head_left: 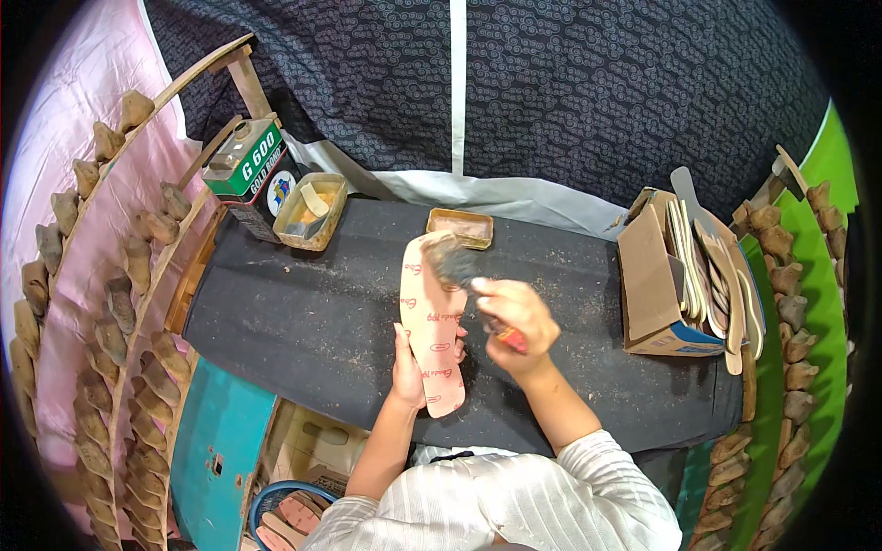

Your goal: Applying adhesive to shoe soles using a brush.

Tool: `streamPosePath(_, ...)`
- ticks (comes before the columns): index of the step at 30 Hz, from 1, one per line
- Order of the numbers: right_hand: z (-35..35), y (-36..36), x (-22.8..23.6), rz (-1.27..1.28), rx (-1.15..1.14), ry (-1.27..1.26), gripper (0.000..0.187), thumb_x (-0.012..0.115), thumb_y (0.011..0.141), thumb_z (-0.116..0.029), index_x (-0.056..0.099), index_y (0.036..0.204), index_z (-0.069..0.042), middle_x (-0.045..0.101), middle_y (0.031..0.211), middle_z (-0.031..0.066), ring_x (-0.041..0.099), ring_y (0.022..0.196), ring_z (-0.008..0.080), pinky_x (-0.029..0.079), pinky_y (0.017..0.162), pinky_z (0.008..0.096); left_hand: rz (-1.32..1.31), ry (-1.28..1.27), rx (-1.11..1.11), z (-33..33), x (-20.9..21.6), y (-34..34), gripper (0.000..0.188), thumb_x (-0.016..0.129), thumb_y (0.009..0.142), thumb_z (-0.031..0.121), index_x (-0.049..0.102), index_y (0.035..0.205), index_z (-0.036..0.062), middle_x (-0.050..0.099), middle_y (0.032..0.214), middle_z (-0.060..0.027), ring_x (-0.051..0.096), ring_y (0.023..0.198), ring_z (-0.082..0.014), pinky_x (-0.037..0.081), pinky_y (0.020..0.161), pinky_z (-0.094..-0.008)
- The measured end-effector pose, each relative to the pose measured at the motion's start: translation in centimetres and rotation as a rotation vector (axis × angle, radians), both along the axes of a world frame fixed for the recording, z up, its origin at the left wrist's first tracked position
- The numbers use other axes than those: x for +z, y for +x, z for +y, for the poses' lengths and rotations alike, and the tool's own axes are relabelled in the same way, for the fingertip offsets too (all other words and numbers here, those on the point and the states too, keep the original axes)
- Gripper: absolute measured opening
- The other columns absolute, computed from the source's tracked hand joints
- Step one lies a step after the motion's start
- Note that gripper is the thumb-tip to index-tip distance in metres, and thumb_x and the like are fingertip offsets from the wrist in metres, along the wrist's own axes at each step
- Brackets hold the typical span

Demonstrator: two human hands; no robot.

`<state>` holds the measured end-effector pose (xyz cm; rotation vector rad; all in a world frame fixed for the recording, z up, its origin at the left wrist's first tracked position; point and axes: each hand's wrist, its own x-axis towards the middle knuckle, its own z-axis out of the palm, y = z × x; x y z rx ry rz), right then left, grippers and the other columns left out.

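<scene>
A long pink insole board [432, 340] with printed red marks stands out over the dark table, its heel end toward me. My left hand [409, 367] grips it by its lower half, thumb on the left edge and fingertips showing at the right edge. In my right hand [516, 321] is a brush [455, 264] with a dark ferrule and a red handle end; its bristles lie over the far end of the board. The brush is smeared by motion. Just beyond the board's far end sits a small rectangular tray [484, 241].
A metal can [246, 179] and a tub [338, 207] holding scrapers stand at the back left. A cardboard box [650, 317] of sole-shaped pieces is at the right. Shoe lasts [110, 321] line racks on both sides. A blue basket [257, 514] holds more pink insoles below.
</scene>
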<state>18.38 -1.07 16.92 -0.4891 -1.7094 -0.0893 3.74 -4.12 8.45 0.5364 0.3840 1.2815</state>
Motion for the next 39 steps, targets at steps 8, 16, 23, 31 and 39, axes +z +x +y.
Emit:
streamPosePath(8, -0.4, -0.9, -0.6, -0.009, 0.199, -0.015, 0.03, 0.069, 0.063, 0.0, 0.061, 0.091, -0.001, 0.065, 0.097, 0.0148, 0.065, 0.078, 0.0286, 0.054, 0.067, 0.035, -0.025, -0.006, 0.018, 0.2, 0.3, -0.8, 0.072, 0.017, 0.092, 0.062, 0.044, 0.125, 0.0036, 0.056, 0.102, -0.0114, 0.056, 0.084, -0.0216, 0.047, 0.073, -0.034)
streamPosePath(16, 0.1, -0.9, -1.2, -0.145, 0.314, 0.041, 0.02, 0.067, 0.069, -0.008, 0.061, 0.086, 0.0, 0.063, 0.099, 0.0183, 0.065, 0.079, 0.0299, 0.054, 0.067, 0.037, -0.033, -0.293, 0.183, 0.3, 2.9, 0.8, 0.07, 0.015, 0.092, 0.061, 0.043, 0.125, 0.0051, 0.057, 0.1, -0.0115, 0.055, 0.079, -0.0205, 0.046, 0.071, -0.0338)
streamPosePath(23, 1.5, -0.6, 0.3, -0.035, 0.105, 0.036, 0.027, 0.072, 0.063, -0.004, 0.062, 0.088, -0.001, 0.064, 0.097, 0.0147, 0.064, 0.079, 0.0299, 0.054, 0.068, 0.0357, 0.049, 0.061, -0.055, 0.7, 0.6, -1.0, 0.073, 0.015, 0.093, 0.061, 0.047, 0.12, 0.001, 0.057, 0.099, -0.0115, 0.054, 0.079, -0.0191, 0.046, 0.07, -0.0312)
streamPosePath(31, -2.7, -1.8, -4.3, -0.161, 0.452, -0.147, 0.019, 0.069, 0.067, -0.003, 0.064, 0.086, 0.0, 0.063, 0.097, 0.0163, 0.064, 0.077, 0.0285, 0.054, 0.067, 0.0349, -0.059, 0.0, 0.129, 2.5, -0.2, -3.5, 0.072, 0.021, 0.092, 0.062, 0.051, 0.111, -0.0012, 0.06, 0.093, -0.0155, 0.059, 0.075, -0.0218, 0.051, 0.068, -0.0338)
streamPosePath(39, -4.2, -0.9, -5.0, -0.195, 0.57, -0.248, 0.014, 0.069, 0.071, -0.002, 0.064, 0.084, 0.002, 0.065, 0.094, 0.0165, 0.064, 0.072, 0.0276, 0.053, 0.061, 0.0333, -0.183, 0.037, 0.224, 3.5, 0.9, -4.9, 0.066, 0.025, 0.093, 0.058, 0.048, 0.115, 0.0003, 0.055, 0.095, -0.0154, 0.05, 0.072, -0.0239, 0.045, 0.062, -0.0344)
